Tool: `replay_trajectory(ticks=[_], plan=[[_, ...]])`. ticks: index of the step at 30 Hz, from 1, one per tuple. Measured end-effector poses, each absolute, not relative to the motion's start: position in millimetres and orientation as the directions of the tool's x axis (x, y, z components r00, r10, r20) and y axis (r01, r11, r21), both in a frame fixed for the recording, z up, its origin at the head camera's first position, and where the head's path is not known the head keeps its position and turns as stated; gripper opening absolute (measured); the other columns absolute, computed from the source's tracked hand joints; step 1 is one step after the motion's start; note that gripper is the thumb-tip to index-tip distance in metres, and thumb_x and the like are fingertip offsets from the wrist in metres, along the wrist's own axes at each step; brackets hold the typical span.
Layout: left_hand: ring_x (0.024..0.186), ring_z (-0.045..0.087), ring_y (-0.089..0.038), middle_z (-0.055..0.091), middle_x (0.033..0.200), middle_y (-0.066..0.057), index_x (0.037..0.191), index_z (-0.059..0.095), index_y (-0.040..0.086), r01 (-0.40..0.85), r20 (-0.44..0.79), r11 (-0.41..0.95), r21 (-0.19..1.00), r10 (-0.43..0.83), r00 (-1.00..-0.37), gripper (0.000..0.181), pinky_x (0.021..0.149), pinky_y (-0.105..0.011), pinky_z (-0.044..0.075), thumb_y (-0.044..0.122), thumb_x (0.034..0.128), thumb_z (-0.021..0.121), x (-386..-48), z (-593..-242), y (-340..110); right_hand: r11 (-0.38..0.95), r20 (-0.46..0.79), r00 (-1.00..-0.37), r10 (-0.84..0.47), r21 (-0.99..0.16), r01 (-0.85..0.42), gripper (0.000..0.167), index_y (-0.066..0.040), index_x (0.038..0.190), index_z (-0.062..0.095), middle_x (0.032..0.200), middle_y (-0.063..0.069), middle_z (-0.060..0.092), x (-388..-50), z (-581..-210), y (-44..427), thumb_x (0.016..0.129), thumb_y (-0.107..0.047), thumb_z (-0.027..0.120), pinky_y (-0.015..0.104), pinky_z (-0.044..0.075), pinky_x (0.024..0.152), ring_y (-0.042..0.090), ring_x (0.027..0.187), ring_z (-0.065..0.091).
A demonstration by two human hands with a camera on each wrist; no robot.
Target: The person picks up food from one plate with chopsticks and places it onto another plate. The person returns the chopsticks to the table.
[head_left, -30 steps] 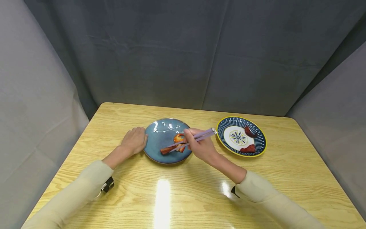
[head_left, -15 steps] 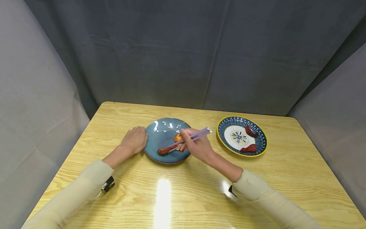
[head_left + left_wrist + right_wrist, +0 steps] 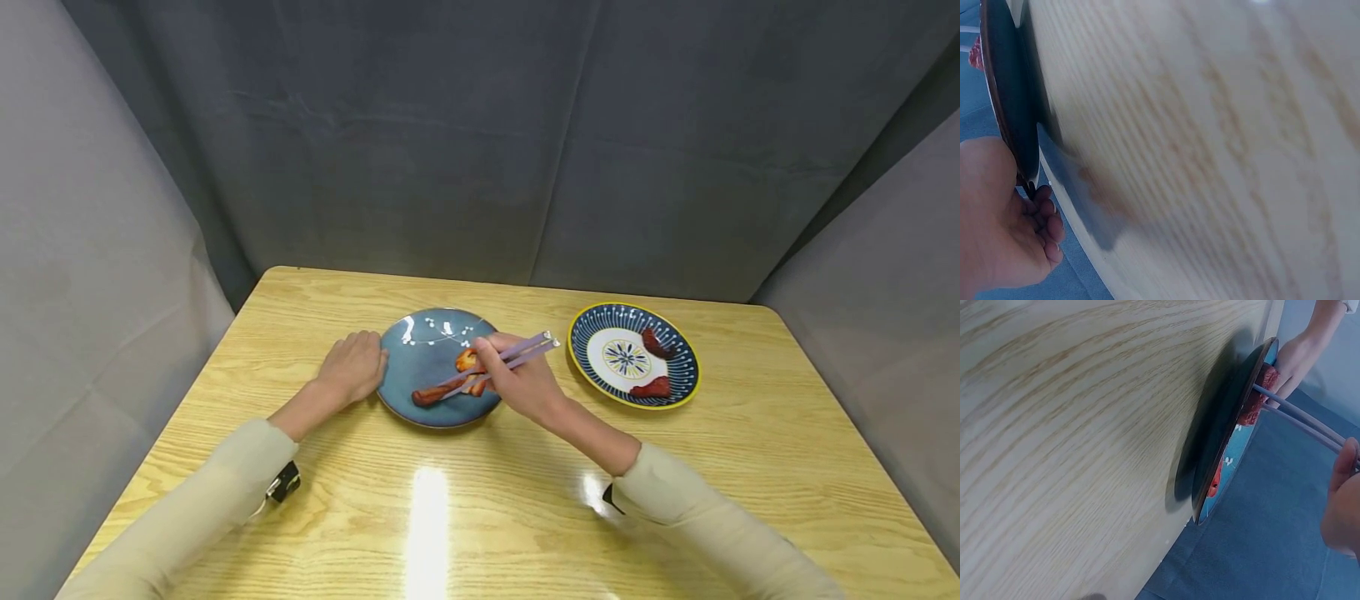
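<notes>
My left hand (image 3: 352,367) grips the left rim of a blue plate (image 3: 401,362) with white blossom decoration; in the left wrist view the thumb lies over the rim and the fingers curl below it. A pair of lilac chopsticks (image 3: 534,346) is held in my right hand (image 3: 525,387) above the plate's right side. Their tips meet a reddish-brown strip of meat (image 3: 429,396) at the plate's front, also visible as a dark red piece (image 3: 1267,376) in the right wrist view. Beside it lie orange-and-white food pieces (image 3: 466,360), partly hidden by the chopsticks and hand.
To the right stands a patterned plate (image 3: 625,360) with a yellow rim. It bears a dark red piece (image 3: 657,345) and another red piece (image 3: 651,388). Both plates are on a wooden table (image 3: 510,508), with a grey curtain (image 3: 420,150) behind its far edge.
My right hand and the chopsticks have shifted slightly left. The meat strip has moved a little left with the tips. My left hand has stayed on the blue plate's rim.
</notes>
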State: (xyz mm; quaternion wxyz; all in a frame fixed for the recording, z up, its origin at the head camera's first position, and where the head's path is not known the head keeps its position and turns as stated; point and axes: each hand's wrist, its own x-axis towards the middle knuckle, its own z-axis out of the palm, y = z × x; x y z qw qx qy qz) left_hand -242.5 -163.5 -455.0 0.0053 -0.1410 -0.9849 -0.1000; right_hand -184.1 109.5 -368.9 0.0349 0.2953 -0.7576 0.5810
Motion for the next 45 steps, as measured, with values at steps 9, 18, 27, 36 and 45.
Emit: replay_trajectory(ticks=[9, 18, 27, 36, 45], plan=[[0.079, 0.049, -0.029, 0.048, 0.082, -0.011, 0.093, 0.051, 0.000, 0.274, 0.024, 0.941, 0.198, 0.274, -0.961, 0.027, 0.070, -0.042, 0.041, 0.021, 0.1057, 0.039, -241.8, -454.3, -163.9, 0.190, 0.445, -0.818, -0.364, -0.825, -0.533, 0.035, 0.003, 0.068, 0.058, 0.059, 0.014, 0.055, -192.8, -383.6, 118.1, 0.102, -0.004, 0.054, 0.023, 0.038, 0.043, 0.018, 0.046, 0.049], [0.079, 0.051, -0.030, 0.048, 0.081, -0.011, 0.092, 0.051, 0.000, 0.281, 0.030, 0.940, 0.196, 0.281, -0.959, 0.027, 0.071, -0.043, 0.043, 0.020, 0.1055, 0.040, -241.0, -453.8, -163.7, 0.192, 0.455, -0.830, -0.321, -0.827, -0.528, 0.033, 0.005, 0.069, 0.057, 0.056, 0.007, 0.052, -190.7, -381.1, 128.1, 0.101, -0.003, 0.055, 0.022, 0.038, 0.044, 0.019, 0.045, 0.049], [0.079, 0.050, -0.029, 0.048, 0.081, -0.011, 0.092, 0.051, 0.000, 0.273, 0.033, 0.939, 0.208, 0.273, -0.962, 0.027, 0.072, -0.044, 0.043, 0.021, 0.1051, 0.041, -241.6, -456.3, -163.3, 0.249, 0.470, -0.839, -0.274, -0.808, -0.534, 0.030, 0.004, 0.073, 0.061, 0.056, 0.017, 0.054, -177.7, -349.1, 145.9, 0.101, 0.004, 0.050, 0.021, 0.041, 0.043, 0.024, 0.045, 0.053], [0.079, 0.050, -0.029, 0.047, 0.081, -0.010, 0.093, 0.051, 0.000, 0.277, 0.028, 0.941, 0.192, 0.277, -0.960, 0.027, 0.071, -0.043, 0.043, 0.020, 0.1055, 0.040, -241.2, -454.0, -163.7, 0.287, 0.487, -0.862, -0.144, -0.813, -0.507, 0.033, 0.007, 0.073, 0.060, 0.057, 0.024, 0.055, -179.8, -340.8, 178.3, 0.103, 0.001, 0.048, 0.021, 0.044, 0.044, 0.027, 0.045, 0.053], [0.078, 0.049, -0.028, 0.047, 0.081, -0.010, 0.093, 0.051, 0.000, 0.280, 0.020, 0.943, 0.182, 0.281, -0.960, 0.027, 0.071, -0.043, 0.043, 0.021, 0.1057, 0.040, -242.6, -455.6, -164.3, 0.400, 0.508, -0.861, -0.023, -0.785, -0.473, 0.037, 0.009, 0.077, 0.062, 0.061, 0.027, 0.058, -186.4, -336.1, 214.6, 0.105, -0.007, 0.046, 0.023, 0.049, 0.047, 0.022, 0.048, 0.057]])
